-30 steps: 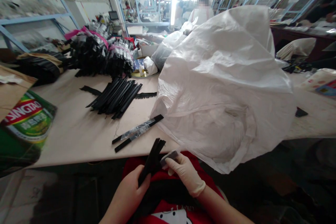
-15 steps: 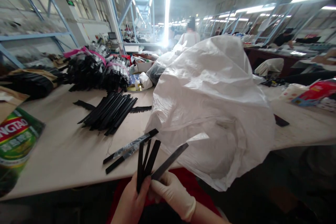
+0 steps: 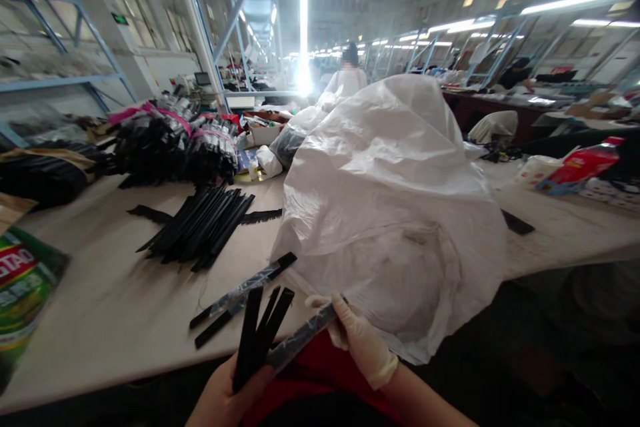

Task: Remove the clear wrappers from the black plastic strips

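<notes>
Several black strips [image 3: 260, 323] fan upward from my bare left hand [image 3: 235, 387], whose fingers are wrapped round their lower ends. One more strip, with a clear plastic wrap [image 3: 303, 339] round it, slants up to the right from that hand. Its far end is pinched by my gloved right hand [image 3: 353, 337]. Beyond my left hand, two strips with clear wrap [image 3: 245, 293] lie near the table's front edge. Farther back is a loose pile of black strips [image 3: 203, 227].
A big white plastic sheet [image 3: 380, 173] covers the middle of the table [image 3: 120, 320]. Tied black bundles [image 3: 155, 140] stand at the back left, a green bag [image 3: 30, 293] at the left edge. A red bottle [image 3: 583, 167] lies right; a person [image 3: 347, 77] is behind the sheet.
My right hand has moved up and right along the slanted strip to its far end, and clear wrap now shows on that strip. My left hand has moved slightly left and down.
</notes>
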Motion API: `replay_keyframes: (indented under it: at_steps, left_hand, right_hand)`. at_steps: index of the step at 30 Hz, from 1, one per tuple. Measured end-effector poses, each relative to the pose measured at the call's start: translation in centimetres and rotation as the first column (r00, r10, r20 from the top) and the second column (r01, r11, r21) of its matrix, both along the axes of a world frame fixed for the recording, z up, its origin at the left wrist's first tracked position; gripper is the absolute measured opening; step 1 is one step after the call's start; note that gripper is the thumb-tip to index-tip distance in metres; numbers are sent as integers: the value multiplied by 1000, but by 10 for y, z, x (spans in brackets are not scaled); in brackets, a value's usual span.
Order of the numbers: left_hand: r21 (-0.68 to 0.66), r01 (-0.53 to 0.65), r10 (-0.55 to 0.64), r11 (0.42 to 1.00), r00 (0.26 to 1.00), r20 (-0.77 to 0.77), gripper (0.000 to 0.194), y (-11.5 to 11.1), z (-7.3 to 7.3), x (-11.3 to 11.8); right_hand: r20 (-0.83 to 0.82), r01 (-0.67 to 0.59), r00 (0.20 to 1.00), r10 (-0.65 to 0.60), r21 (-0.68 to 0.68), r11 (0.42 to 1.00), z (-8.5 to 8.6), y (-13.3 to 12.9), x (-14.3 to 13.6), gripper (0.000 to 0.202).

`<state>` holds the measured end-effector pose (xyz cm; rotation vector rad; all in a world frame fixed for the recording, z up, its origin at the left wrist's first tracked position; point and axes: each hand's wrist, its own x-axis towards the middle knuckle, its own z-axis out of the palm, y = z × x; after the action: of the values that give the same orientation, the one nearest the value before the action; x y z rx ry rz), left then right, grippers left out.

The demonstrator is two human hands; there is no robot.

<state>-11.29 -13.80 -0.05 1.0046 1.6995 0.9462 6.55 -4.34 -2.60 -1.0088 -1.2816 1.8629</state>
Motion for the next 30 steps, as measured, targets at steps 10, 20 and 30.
replay_keyframes:
  at_steps: [10,20,30]
  left_hand:
    - [67,-93,87,993,992,91,46,12,-2,33]
    - [157,-52,90,986,964,-249,27,12,4,38]
    - [121,-43,65,992,980,-187,33,2,-7,19]
  right_hand:
    - [-176,-98,981,81,-86,991,-6,-21,-24,61]
    - [-45,34,998,-36,-46,998,3,-22,-24,46]
    - [-23,70,997,-71,-48,996,-2,-17,-17,61]
